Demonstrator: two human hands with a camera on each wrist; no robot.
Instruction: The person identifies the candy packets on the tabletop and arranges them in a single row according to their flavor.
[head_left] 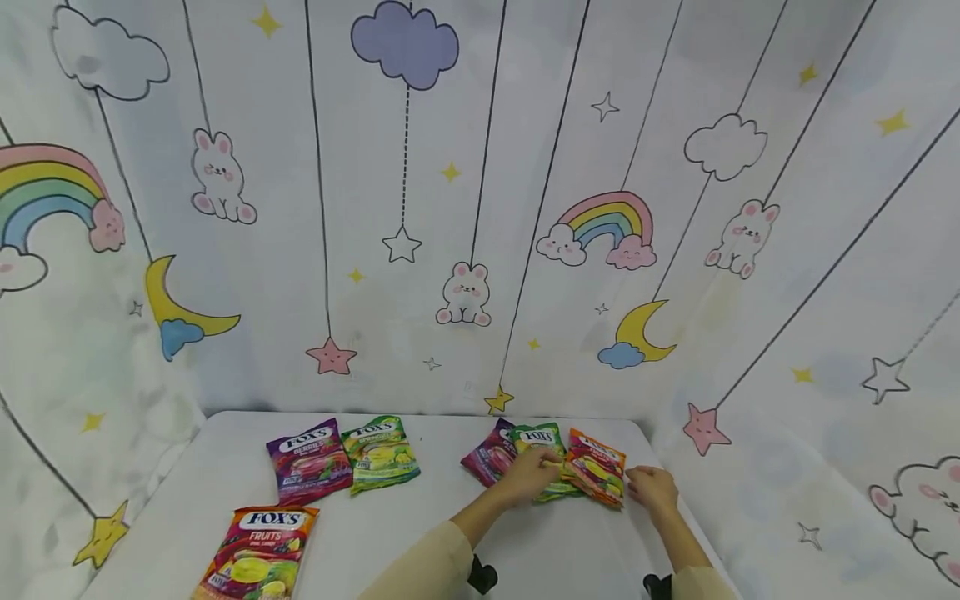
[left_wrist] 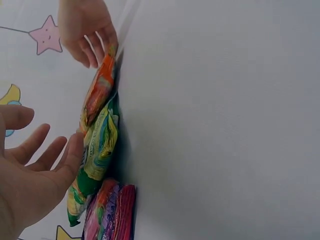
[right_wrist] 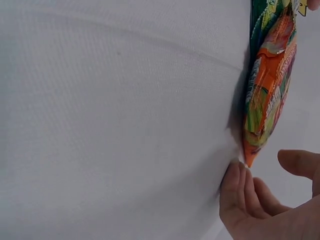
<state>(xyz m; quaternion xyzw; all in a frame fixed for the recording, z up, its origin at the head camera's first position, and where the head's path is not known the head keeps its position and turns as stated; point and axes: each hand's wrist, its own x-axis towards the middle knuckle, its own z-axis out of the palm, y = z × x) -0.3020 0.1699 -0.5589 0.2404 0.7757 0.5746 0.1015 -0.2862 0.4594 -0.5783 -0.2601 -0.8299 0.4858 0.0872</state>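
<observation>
An orange Fox's candy packet partly overlaps a green Fox's candy packet, and a purple candy packet lies at their left. Over the green packet is my left hand, hiding part of it. The left wrist view shows that hand's fingers loosely bent beside the green packet, gripping nothing. Just right of the orange packet is my right hand. Its fingertips rest by the packet's lower corner in the right wrist view, with the thumb held apart.
At the left of the white table lie a purple Fox's Berries packet, a green Fox's packet and, nearer, a larger Fox's Fruits packet. A patterned cloth backdrop stands behind the table and at its sides.
</observation>
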